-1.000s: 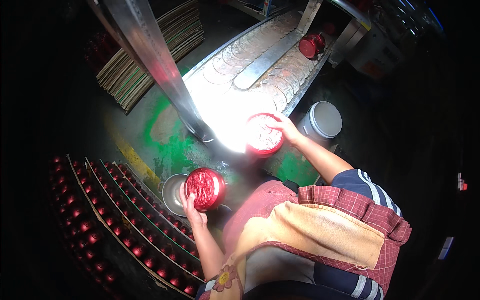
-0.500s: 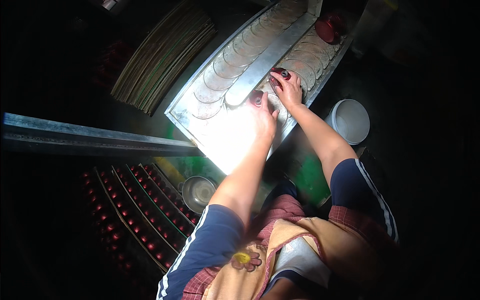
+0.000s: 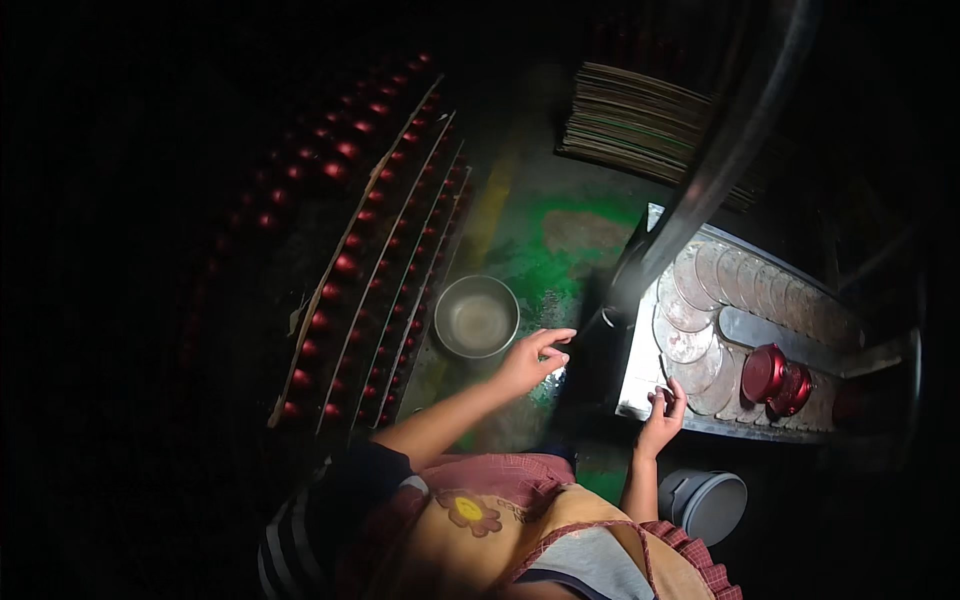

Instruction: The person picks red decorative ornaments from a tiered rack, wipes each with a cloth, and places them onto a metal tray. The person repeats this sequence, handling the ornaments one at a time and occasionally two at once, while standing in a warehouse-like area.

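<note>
The left hand (image 3: 532, 358) hovers open-fingered beside the steel bowl (image 3: 477, 316). The right hand (image 3: 662, 412), fingers curled, touches the tray (image 3: 640, 385) edge near thin, probably stiff discs (image 3: 684, 340); lifting by rims seems advisable.

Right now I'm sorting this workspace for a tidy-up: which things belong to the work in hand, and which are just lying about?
In use:
- metal tray with round silvery discs, right hand at its edge
- red caps on the tray
- small metal bowl, left hand open beside it

Lying about:
- racks of red pieces
- stack of flat sheets
- grey bucket
</note>
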{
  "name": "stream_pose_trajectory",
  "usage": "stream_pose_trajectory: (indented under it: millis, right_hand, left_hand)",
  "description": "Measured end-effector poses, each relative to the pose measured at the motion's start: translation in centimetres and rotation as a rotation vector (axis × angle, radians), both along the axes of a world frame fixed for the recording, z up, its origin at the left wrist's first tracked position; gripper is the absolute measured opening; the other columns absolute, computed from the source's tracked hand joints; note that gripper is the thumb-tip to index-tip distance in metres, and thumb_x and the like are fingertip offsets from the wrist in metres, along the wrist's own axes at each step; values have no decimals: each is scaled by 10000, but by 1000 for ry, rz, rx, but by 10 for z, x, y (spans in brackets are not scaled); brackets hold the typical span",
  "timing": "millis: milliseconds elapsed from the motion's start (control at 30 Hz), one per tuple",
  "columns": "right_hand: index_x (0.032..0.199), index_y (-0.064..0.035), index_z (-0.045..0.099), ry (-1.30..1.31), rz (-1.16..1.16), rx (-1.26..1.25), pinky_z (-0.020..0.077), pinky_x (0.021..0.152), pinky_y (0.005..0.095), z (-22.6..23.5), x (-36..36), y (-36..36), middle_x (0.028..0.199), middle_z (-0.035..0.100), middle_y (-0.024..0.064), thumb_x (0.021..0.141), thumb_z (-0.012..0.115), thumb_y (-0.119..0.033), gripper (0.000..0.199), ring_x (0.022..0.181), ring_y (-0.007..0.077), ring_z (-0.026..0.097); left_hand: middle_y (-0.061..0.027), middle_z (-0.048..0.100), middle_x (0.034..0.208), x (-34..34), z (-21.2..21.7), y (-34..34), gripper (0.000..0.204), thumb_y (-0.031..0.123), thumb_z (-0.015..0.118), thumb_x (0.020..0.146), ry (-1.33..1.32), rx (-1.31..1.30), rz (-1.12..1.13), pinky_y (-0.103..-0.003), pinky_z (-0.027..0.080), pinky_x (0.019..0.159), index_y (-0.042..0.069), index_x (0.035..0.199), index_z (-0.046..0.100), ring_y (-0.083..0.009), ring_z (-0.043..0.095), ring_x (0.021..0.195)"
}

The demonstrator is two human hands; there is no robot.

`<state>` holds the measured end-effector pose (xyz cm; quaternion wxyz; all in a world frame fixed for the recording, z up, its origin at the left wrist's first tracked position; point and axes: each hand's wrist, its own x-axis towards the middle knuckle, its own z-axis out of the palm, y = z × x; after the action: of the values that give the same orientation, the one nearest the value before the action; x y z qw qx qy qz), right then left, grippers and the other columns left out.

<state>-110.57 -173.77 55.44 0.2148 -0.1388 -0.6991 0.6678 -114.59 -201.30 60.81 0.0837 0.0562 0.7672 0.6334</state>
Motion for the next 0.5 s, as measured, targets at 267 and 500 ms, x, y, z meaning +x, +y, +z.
stream_pose_trajectory:
  millis: [267,500]
  right_hand:
    - [1340,-95,594,-27,1208,181,489,926,278,50,-59,-439,1247,556,69,863,669,46,504,1059,157,577]
    - [1397,-309,550,559,1048,846,444,1053,492,100,-168,-761,1396,482,208,782,757,-209,657,1269,449,439]
  left_hand:
    - [-135,557,1353,228,16,-524,470,104,644,965,380,-527,1493,-353,445,1025,30,1407,503,-233,559,1193]
    - [-217,465,1445,290,16,-734,651,283,805,788,165,-1252,1568,-510,420,1067,192,1383,557,-394,480,1281]
